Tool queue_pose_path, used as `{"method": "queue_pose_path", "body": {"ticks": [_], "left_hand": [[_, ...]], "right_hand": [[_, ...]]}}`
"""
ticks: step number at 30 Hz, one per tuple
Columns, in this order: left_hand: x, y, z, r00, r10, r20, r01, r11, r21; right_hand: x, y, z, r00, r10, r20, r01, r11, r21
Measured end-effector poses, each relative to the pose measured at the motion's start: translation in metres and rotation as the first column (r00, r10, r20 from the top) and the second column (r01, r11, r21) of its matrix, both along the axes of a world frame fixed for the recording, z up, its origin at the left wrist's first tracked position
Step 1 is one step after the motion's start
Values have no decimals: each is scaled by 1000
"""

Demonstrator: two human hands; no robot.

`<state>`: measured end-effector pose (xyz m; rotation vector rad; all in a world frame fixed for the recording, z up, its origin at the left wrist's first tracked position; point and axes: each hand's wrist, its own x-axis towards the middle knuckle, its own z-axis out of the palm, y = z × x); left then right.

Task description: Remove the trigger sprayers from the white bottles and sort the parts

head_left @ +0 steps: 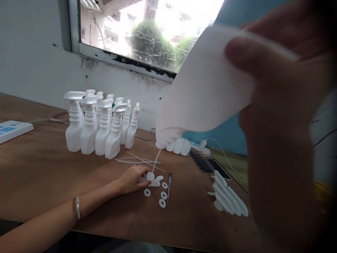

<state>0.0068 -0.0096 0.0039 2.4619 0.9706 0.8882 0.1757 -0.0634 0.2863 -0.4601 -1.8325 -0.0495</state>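
Left hand (pixel 135 179) is down on the table (pixel 110 218), fingers pinching a white spray head (pixel 156 181) with its round collar facing up. Right hand (pixel 279 66) is way up close to the camera and kinda blurry, but it's got a good grip on a white bottle (pixel 205 84), tipped neck-down above the left hand. A thin white tube (pixel 157 160) runs between the bottle's mouth and that collar. Around the left hand: one washer (pixel 147 192) on the near side, three more (pixel 163 195) just to its right, then a screwdriver (pixel 169 188) right beside those. Loose straws (pixel 139 160) lie just beyond it, and a bunch of spray bottles (pixel 88 133) stands farther back, off to its left.
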Motion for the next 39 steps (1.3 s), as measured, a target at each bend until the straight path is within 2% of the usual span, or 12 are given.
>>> {"method": "queue_pose_path", "body": {"ticks": [1,3,7,13,16,19,22,27,30,33,37,39], "left_hand": [[0,0,0,1000,1,2,-1,1000,-8],[0,0,1,1000,5,8,-5,1000,-21],[1,1,2,1000,9,20,-9,999,-38],[1,1,3,999,11,52,-6,995,-96],[1,2,1,997,3,83,11,988,-157],[2,2,0,995,-12,99,35,972,-234],[3,3,-1,990,-13,143,59,946,-317],[0,10,-3,962,77,263,40,910,-412],[-6,16,0,893,187,410,26,887,-461],[-14,20,8,753,332,569,31,845,-534],[-22,23,19,479,415,773,233,789,-568],[-25,24,23,391,467,793,323,737,-594]], "right_hand": [[-6,0,-9,999,-37,-30,38,999,38],[-11,8,-29,994,-94,-51,95,995,24],[-5,35,-69,993,-109,-35,101,980,-174],[-1,52,-110,994,-86,-68,60,947,-315],[-2,47,-117,991,-104,-80,75,950,-303],[-1,42,-117,992,-123,-21,112,954,-277],[5,38,-112,993,-102,52,113,949,-295],[24,28,-99,979,-47,196,114,930,-348],[41,26,-95,979,-72,193,136,930,-343],[59,29,-94,980,-73,186,140,916,-376],[76,40,-95,971,20,239,89,897,-433],[78,47,-98,973,26,230,85,883,-462]]}}
